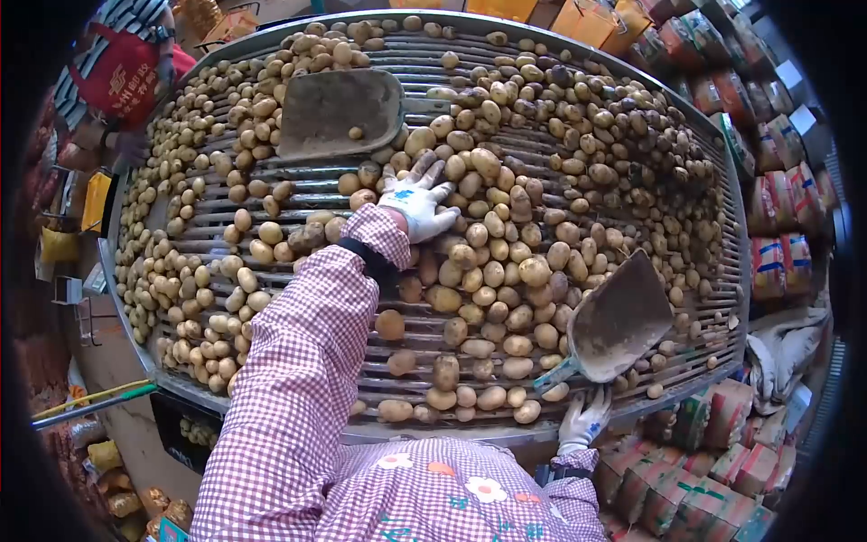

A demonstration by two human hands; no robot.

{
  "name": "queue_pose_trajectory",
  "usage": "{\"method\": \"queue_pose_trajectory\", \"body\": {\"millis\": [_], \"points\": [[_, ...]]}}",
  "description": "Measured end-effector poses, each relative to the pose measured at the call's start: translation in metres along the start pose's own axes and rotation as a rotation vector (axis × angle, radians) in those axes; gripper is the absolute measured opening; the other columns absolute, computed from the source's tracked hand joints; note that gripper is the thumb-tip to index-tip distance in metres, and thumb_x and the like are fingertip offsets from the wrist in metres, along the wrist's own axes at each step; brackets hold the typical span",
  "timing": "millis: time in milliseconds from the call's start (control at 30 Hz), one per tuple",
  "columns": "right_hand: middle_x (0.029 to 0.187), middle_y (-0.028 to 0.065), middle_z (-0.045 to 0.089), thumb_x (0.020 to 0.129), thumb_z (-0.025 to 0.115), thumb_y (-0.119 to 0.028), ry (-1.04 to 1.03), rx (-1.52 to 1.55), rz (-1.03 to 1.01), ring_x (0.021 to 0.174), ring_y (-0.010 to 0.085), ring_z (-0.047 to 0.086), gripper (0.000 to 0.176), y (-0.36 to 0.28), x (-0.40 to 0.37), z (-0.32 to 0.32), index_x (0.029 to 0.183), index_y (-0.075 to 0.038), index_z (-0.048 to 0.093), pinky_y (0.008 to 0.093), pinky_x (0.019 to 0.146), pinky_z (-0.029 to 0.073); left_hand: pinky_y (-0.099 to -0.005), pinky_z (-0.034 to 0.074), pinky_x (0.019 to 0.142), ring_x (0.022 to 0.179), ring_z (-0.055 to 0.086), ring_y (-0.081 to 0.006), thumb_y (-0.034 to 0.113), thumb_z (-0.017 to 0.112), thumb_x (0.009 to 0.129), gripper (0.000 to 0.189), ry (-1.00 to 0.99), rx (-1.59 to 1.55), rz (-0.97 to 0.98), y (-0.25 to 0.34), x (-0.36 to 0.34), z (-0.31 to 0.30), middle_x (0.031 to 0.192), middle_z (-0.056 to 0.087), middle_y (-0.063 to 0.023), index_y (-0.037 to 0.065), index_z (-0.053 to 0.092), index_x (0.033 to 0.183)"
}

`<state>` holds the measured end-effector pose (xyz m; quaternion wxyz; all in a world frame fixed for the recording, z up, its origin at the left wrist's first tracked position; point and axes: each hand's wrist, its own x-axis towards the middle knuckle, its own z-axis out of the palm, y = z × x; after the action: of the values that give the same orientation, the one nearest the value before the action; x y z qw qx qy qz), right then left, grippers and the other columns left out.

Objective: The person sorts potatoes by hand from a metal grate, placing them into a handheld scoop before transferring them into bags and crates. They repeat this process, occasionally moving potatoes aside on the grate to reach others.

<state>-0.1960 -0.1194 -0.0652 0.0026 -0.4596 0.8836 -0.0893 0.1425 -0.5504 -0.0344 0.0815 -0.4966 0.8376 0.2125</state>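
My left hand (417,199), in a white glove with a blue mark, lies with fingers spread on potatoes (494,274) in the middle of a slatted metal sorting table (397,312). Nothing is gripped in it. At the near right edge, my right hand (585,420), gloved in white too, rests by the rim with its fingers stretched out. A dusty scoop (623,316) lies on the potatoes just beyond it, its handle pointing toward me. Above my left hand lies a second scoop (339,117) with one small potato in its pan.
Darker potatoes (632,126) are heaped at the far right; smaller ones (194,289) spread along the left. Another person (117,72) with a red apron stands at the far left. Stacked boxes (786,199) line the right side. A green pole (99,402) sticks out at lower left.
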Motion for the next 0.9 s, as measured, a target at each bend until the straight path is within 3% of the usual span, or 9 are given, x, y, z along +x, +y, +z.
{"method": "queue_pose_trajectory", "body": {"millis": [133, 267, 333, 433, 533, 633, 700, 767, 900], "points": [[0.144, 0.0282, 0.053, 0.092, 0.065, -0.027, 0.028, 0.014, -0.027, 0.132, 0.0482, 0.049, 0.056, 0.003, 0.003, 0.003, 0.139, 0.001, 0.055, 0.0590, 0.113, 0.035, -0.0704, 0.014, 0.122, 0.159, 0.013, -0.0411, 0.064, 0.045, 0.095, 0.069, 0.005, 0.010, -0.113, -0.036, -0.030, -0.008, 0.173, 0.021, -0.0088, 0.024, 0.057, 0.150], [0.142, 0.0278, 0.054, 0.092, 0.065, -0.026, 0.036, 0.057, -0.036, 0.130, 0.0473, 0.050, 0.053, 0.005, 0.001, 0.003, 0.137, 0.001, 0.057, 0.0583, 0.112, 0.036, -0.0550, 0.030, 0.123, 0.151, 0.031, -0.0442, 0.059, 0.057, 0.092, 0.064, 0.157, -0.088, -0.119, -0.098, -0.080, 0.002, 0.174, 0.011, -0.0113, 0.022, 0.063, 0.145], [0.141, 0.0277, 0.055, 0.091, 0.066, -0.025, 0.031, 0.027, -0.026, 0.129, 0.0467, 0.051, 0.054, 0.004, -0.002, 0.003, 0.137, 0.001, 0.057, 0.0581, 0.111, 0.038, -0.0488, 0.025, 0.126, 0.155, 0.025, -0.0433, 0.059, 0.057, 0.094, 0.070, 0.041, -0.096, -0.268, -0.112, -0.122, -0.013, 0.173, 0.015, -0.0168, 0.022, 0.052, 0.153], [0.139, 0.0278, 0.055, 0.094, 0.065, -0.026, 0.011, -0.031, -0.045, 0.128, 0.0465, 0.051, 0.052, 0.000, 0.001, 0.000, 0.136, 0.002, 0.057, 0.0564, 0.110, 0.038, -0.0592, 0.016, 0.126, 0.158, 0.016, -0.0419, 0.060, 0.050, 0.098, 0.078, -0.093, 0.103, -0.382, -0.136, -0.161, -0.002, 0.171, 0.019, -0.0194, 0.031, 0.024, 0.166], [0.139, 0.0275, 0.055, 0.094, 0.064, -0.026, -0.019, -0.051, -0.050, 0.128, 0.0464, 0.051, 0.051, -0.001, 0.004, -0.001, 0.136, 0.002, 0.057, 0.0569, 0.110, 0.038, -0.0582, 0.020, 0.125, 0.156, 0.021, -0.0419, 0.050, 0.058, 0.099, 0.070, 0.066, 0.178, -0.310, -0.127, -0.172, -0.012, 0.168, 0.026, -0.0207, 0.022, 0.040, 0.160], [0.138, 0.0261, 0.056, 0.090, 0.067, -0.024, -0.028, -0.044, -0.022, 0.129, 0.0470, 0.050, 0.051, -0.008, 0.005, -0.004, 0.134, 0.000, 0.058, 0.0607, 0.111, 0.036, -0.0499, 0.036, 0.118, 0.140, 0.046, -0.0436, 0.034, 0.065, 0.097, 0.058, 0.467, -0.007, -0.007, -0.114, -0.128, -0.012, 0.152, 0.049, -0.0235, 0.007, 0.053, 0.148], [0.137, 0.0256, 0.056, 0.090, 0.067, -0.024, -0.011, -0.051, -0.037, 0.129, 0.0468, 0.050, 0.050, -0.006, 0.003, -0.002, 0.133, 0.000, 0.058, 0.0609, 0.111, 0.036, -0.0434, 0.042, 0.115, 0.137, 0.051, -0.0404, 0.021, 0.062, 0.099, 0.052, 0.417, -0.376, 0.122, -0.086, -0.083, -0.018, 0.149, 0.052, -0.0243, 0.004, 0.052, 0.147], [0.134, 0.0252, 0.058, 0.089, 0.068, -0.025, -0.005, -0.044, -0.051, 0.128, 0.0464, 0.051, 0.049, -0.006, 0.005, -0.002, 0.131, 0.000, 0.059, 0.0613, 0.111, 0.036, -0.0442, 0.041, 0.116, 0.138, 0.050, -0.0415, 0.019, 0.060, 0.098, 0.052, 0.438, -0.366, 0.269, -0.069, -0.027, -0.011, 0.149, 0.052, -0.0241, 0.004, 0.052, 0.147], [0.134, 0.0269, 0.057, 0.086, 0.069, -0.023, -0.022, -0.064, -0.035, 0.129, 0.0480, 0.050, 0.049, 0.000, 0.002, 0.001, 0.128, 0.002, 0.059, 0.0629, 0.110, 0.036, -0.0457, 0.035, 0.122, 0.148, 0.039, -0.0414, 0.010, 0.062, 0.093, 0.072, 0.313, -0.002, 0.072, -0.053, 0.076, -0.004, 0.160, 0.039, -0.0226, 0.015, 0.037, 0.160]]}}
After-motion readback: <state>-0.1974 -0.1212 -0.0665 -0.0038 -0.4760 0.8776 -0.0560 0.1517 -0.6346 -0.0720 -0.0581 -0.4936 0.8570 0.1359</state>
